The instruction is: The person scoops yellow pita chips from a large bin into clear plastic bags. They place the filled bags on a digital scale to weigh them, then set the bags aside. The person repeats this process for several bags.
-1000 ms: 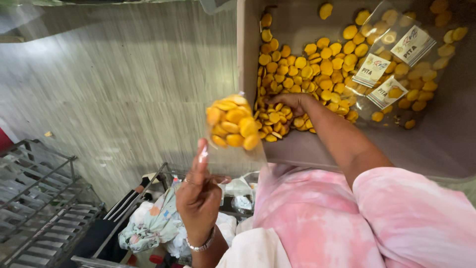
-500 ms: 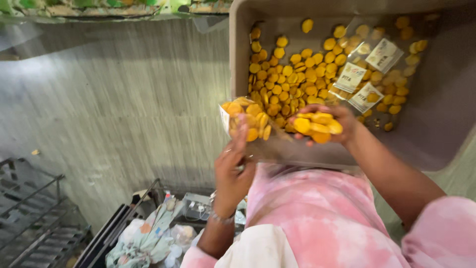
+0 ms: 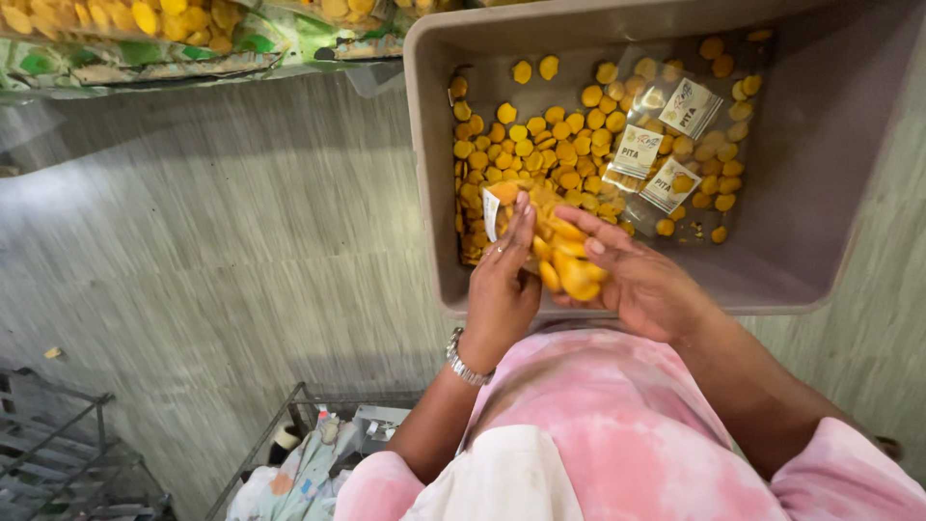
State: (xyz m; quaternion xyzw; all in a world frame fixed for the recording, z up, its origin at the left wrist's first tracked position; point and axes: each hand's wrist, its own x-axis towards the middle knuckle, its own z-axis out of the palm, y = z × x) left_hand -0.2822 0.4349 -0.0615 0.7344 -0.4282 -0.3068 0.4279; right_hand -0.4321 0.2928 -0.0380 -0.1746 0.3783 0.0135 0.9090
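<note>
Left hand: the left hand (image 3: 503,280) is closed on the near edge of a small clear plastic bag (image 3: 521,217) that has a white label, fingers pointing up towards the tub's far wall; a silver bracelet (image 3: 463,360) sits on its wrist.
Right hand: the right hand (image 3: 637,280) is cupped, palm up, around a heap of round yellow-orange snack pieces (image 3: 569,262), its fingertips meeting the bag's mouth.
Bag and handful: both are held just above the near wall of the large grey plastic tub (image 3: 820,193), towards its near left corner; bag and handful touch.
Tub contents: loose yellow-orange discs (image 3: 540,145) cover the left half of the tub floor, thickest along the left wall; a thinner scatter runs towards the far right corner.
Packets: three clear packets with white labels (image 3: 666,145) lie on the discs, right of centre, overlapping one another.
Tub floor, right side: bare grey plastic near the right wall.
Far left: filled packs of the same yellow pieces with green print (image 3: 145,34) lie beyond the tub's far left corner.
Below: a dark wire rack (image 3: 58,453) and a bundle of pale wrappers (image 3: 299,473) show at the lower left, well apart from the hands.
Clothing: a pink and white mottled top (image 3: 617,434) fills the foreground.
</note>
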